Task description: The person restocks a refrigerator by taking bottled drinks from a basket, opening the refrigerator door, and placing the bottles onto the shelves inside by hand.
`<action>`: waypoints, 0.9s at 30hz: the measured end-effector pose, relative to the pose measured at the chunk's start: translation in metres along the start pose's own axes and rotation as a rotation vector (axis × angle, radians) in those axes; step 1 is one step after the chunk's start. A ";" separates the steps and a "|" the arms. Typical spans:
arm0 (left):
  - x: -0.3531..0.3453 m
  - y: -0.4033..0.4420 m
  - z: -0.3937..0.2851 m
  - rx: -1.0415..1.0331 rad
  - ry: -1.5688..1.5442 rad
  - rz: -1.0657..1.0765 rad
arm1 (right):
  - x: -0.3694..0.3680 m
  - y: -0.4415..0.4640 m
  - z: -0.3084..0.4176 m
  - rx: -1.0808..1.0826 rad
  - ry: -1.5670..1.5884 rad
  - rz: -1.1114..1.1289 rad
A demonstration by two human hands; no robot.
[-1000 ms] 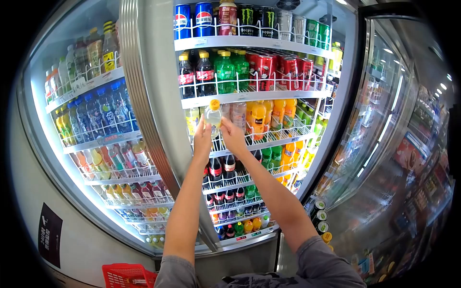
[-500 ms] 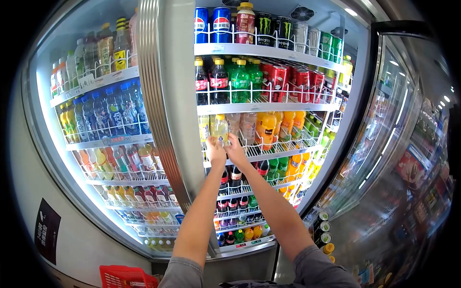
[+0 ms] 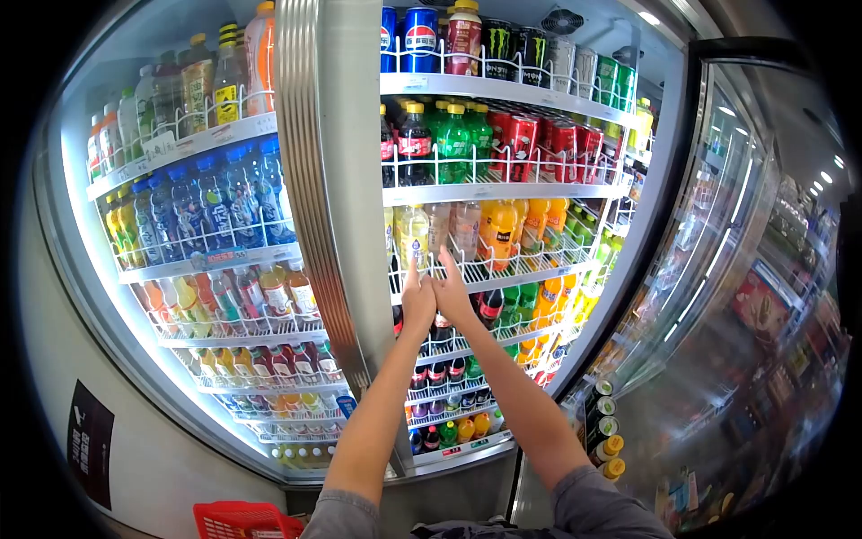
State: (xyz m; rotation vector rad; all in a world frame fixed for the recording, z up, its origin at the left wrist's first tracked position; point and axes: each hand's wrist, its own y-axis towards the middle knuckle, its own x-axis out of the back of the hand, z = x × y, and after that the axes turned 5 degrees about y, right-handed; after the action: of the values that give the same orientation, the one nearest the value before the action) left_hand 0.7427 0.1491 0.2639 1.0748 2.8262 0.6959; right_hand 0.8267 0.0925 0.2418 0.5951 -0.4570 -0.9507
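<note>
A clear bottle of pale yellow drink (image 3: 415, 232) stands upright at the front left of the third shelf (image 3: 503, 286), beside bottles with pinkish labels (image 3: 465, 230). My left hand (image 3: 418, 295) is at the foot of this bottle, fingers pointing up; whether they still grip it is hard to tell. Close on its right, my right hand (image 3: 452, 289) is raised with thumb and fingers apart, holding nothing. The two hands touch or nearly touch near the wire rail.
Above are shelves of cola bottles (image 3: 414, 144), red cans (image 3: 523, 148) and blue cans (image 3: 419, 40). A metal door frame (image 3: 310, 180) stands left, before another stocked cooler. An open glass door (image 3: 709, 225) is at right. A red basket (image 3: 242, 519) lies low left.
The yellow drink bottle has gone from between my raised hands to an upright place on the shelf. My hands have moved down, and my right hand has come away from it.
</note>
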 end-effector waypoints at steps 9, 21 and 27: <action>0.012 -0.127 0.021 0.103 -0.230 0.166 | -0.005 -0.172 0.042 -0.156 0.118 -0.163; 0.068 -0.294 0.020 0.224 -0.374 -0.086 | -0.013 -0.267 0.137 -0.298 0.514 -0.007; 0.127 -0.376 0.000 0.305 -0.419 -0.286 | -0.052 -0.311 0.181 -0.338 0.633 0.019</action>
State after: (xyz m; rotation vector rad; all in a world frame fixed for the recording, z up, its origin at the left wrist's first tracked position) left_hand 0.4119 -0.0176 0.1202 0.7097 2.6739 0.0100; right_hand 0.4998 -0.0499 0.1692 0.5455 0.2599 -0.7472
